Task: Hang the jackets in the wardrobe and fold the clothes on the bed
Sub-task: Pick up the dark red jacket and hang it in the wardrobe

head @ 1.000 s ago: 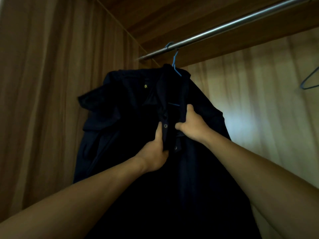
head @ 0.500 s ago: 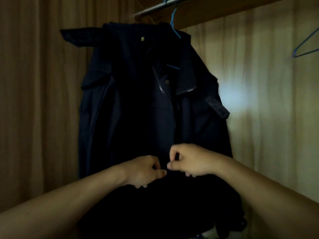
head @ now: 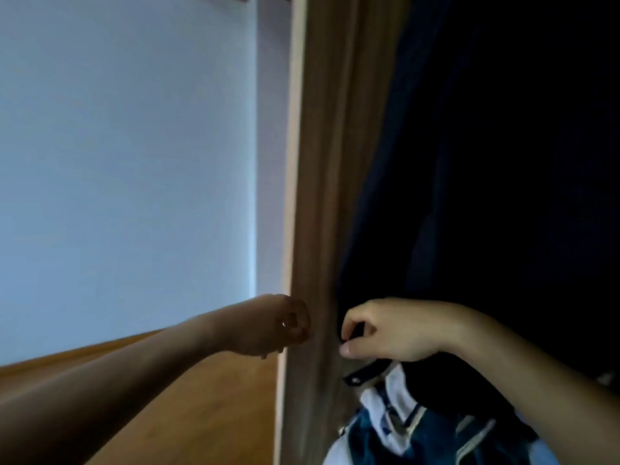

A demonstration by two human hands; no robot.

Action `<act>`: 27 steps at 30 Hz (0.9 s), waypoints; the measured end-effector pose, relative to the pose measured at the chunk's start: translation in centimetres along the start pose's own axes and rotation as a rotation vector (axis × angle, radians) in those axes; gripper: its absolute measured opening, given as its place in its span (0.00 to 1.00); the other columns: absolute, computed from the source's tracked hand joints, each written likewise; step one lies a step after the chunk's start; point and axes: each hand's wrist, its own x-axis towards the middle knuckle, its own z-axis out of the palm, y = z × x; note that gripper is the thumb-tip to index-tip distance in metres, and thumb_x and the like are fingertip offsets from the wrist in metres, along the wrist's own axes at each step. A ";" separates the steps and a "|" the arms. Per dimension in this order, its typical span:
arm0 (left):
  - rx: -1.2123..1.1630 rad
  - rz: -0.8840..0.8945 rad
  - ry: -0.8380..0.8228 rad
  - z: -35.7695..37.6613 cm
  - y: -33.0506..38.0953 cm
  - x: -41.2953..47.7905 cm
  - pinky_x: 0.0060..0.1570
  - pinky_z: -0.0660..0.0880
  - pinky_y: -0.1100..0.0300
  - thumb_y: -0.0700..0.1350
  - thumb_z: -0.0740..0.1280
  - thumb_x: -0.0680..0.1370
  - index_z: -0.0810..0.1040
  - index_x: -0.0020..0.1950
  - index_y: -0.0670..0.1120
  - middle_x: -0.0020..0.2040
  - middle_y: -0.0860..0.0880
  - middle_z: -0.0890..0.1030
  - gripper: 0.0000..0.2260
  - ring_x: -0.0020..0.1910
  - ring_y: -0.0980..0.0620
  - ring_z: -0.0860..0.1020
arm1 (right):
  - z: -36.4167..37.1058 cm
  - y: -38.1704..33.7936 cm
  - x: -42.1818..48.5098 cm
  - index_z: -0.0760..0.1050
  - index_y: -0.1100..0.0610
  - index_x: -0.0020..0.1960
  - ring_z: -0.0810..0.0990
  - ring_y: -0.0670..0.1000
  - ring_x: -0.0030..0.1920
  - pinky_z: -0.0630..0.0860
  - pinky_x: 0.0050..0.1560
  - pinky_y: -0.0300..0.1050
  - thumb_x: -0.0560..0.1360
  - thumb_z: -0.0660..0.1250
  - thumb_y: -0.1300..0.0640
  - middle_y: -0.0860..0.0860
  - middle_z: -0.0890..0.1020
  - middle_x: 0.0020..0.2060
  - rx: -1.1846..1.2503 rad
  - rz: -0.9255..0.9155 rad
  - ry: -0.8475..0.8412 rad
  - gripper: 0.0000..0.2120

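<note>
No text, label, brand, number or sign is legible, neither on the dark jacket [head: 486, 162] nor on the blue-and-white garment [head: 399, 427] at five o'clock.

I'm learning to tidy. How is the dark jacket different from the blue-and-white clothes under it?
The jacket is plain dark navy; the clothes are blue and white with pale trim. The jacket hangs tall; the clothes lie bunched below it. Both are in the wardrobe.
</note>
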 end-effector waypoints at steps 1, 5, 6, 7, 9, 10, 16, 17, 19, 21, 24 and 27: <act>0.027 -0.057 0.005 0.1 -1.9 -1.7 0.32 0.78 0.64 0.51 0.65 0.82 0.79 0.57 0.49 0.48 0.46 0.83 0.09 0.41 0.48 0.83 | 1.0 -1.8 1.4 0.78 0.46 0.60 0.78 0.42 0.45 0.76 0.51 0.43 0.77 0.67 0.35 0.40 0.78 0.44 -0.009 -0.042 -0.017 0.18; 0.184 -0.272 0.064 -0.7 -8.1 -8.6 0.50 0.75 0.63 0.57 0.63 0.82 0.77 0.65 0.51 0.58 0.52 0.82 0.15 0.51 0.56 0.79 | 3.8 -9.5 6.4 0.75 0.48 0.66 0.79 0.49 0.56 0.77 0.60 0.49 0.79 0.66 0.39 0.47 0.80 0.58 -0.045 -0.174 -0.057 0.20; 0.197 -0.327 0.066 -1.0 -9.6 -10.3 0.52 0.74 0.62 0.57 0.63 0.82 0.77 0.66 0.51 0.60 0.52 0.81 0.16 0.52 0.56 0.78 | 4.3 -11.3 7.7 0.74 0.48 0.67 0.79 0.49 0.57 0.77 0.59 0.48 0.80 0.65 0.39 0.48 0.79 0.60 -0.063 -0.198 -0.076 0.20; 0.203 -0.383 0.068 -1.3 -11.0 -12.1 0.53 0.74 0.62 0.58 0.63 0.82 0.76 0.67 0.50 0.60 0.52 0.81 0.17 0.52 0.56 0.78 | 4.7 -13.0 8.9 0.73 0.48 0.68 0.78 0.49 0.57 0.77 0.58 0.47 0.80 0.65 0.39 0.48 0.79 0.62 -0.089 -0.226 -0.089 0.21; 0.213 -0.499 0.080 -1.8 -14.0 -15.6 0.56 0.76 0.60 0.57 0.63 0.82 0.75 0.68 0.49 0.61 0.52 0.81 0.18 0.54 0.55 0.78 | 5.5 -16.4 11.5 0.73 0.48 0.68 0.78 0.49 0.57 0.76 0.56 0.46 0.80 0.64 0.38 0.48 0.79 0.63 -0.139 -0.296 -0.099 0.21; 0.217 -0.557 0.093 -2.1 -15.5 -17.4 0.58 0.77 0.59 0.57 0.63 0.82 0.74 0.69 0.49 0.61 0.51 0.81 0.19 0.54 0.55 0.78 | 5.9 -18.2 12.8 0.73 0.48 0.68 0.78 0.49 0.57 0.76 0.56 0.46 0.80 0.64 0.38 0.48 0.79 0.63 -0.157 -0.324 -0.109 0.21; 0.151 -0.885 0.169 -3.1 -25.0 -29.5 0.58 0.77 0.55 0.59 0.64 0.81 0.73 0.70 0.51 0.62 0.52 0.79 0.20 0.56 0.53 0.77 | 9.2 -32.1 21.1 0.73 0.47 0.66 0.78 0.49 0.56 0.76 0.57 0.46 0.81 0.63 0.38 0.48 0.79 0.61 -0.274 -0.503 -0.154 0.19; 0.136 -0.933 0.188 -3.3 -26.5 -31.8 0.58 0.77 0.54 0.59 0.64 0.81 0.73 0.70 0.51 0.62 0.52 0.80 0.21 0.57 0.52 0.78 | 9.8 -34.9 22.2 0.73 0.47 0.66 0.78 0.49 0.56 0.76 0.57 0.46 0.81 0.63 0.39 0.48 0.79 0.62 -0.280 -0.537 -0.167 0.19; 0.097 -1.016 0.234 -3.5 -29.3 -36.5 0.57 0.76 0.56 0.59 0.64 0.81 0.74 0.69 0.51 0.62 0.52 0.80 0.20 0.56 0.52 0.78 | 11.3 -40.8 24.2 0.73 0.49 0.68 0.77 0.49 0.57 0.75 0.57 0.45 0.82 0.62 0.40 0.49 0.78 0.63 -0.296 -0.610 -0.200 0.19; 0.063 -1.098 0.276 -3.5 -32.1 -41.2 0.55 0.76 0.56 0.59 0.65 0.81 0.74 0.69 0.50 0.61 0.52 0.81 0.20 0.55 0.53 0.78 | 12.8 -46.6 25.7 0.72 0.50 0.69 0.77 0.49 0.58 0.75 0.58 0.45 0.82 0.62 0.41 0.50 0.78 0.64 -0.317 -0.684 -0.227 0.20; 0.029 -1.229 0.334 -3.3 -35.3 -47.3 0.58 0.77 0.52 0.60 0.66 0.79 0.75 0.68 0.50 0.60 0.51 0.82 0.21 0.55 0.51 0.79 | 15.0 -54.5 27.8 0.72 0.50 0.70 0.78 0.50 0.60 0.77 0.62 0.49 0.81 0.63 0.40 0.51 0.78 0.65 -0.336 -0.792 -0.247 0.21; -0.012 -1.329 0.355 -3.2 -37.6 -51.5 0.57 0.75 0.55 0.59 0.66 0.79 0.75 0.67 0.50 0.60 0.51 0.81 0.20 0.58 0.48 0.79 | 16.9 -60.7 29.4 0.71 0.49 0.72 0.78 0.51 0.61 0.78 0.62 0.51 0.81 0.63 0.40 0.52 0.78 0.67 -0.327 -0.898 -0.260 0.23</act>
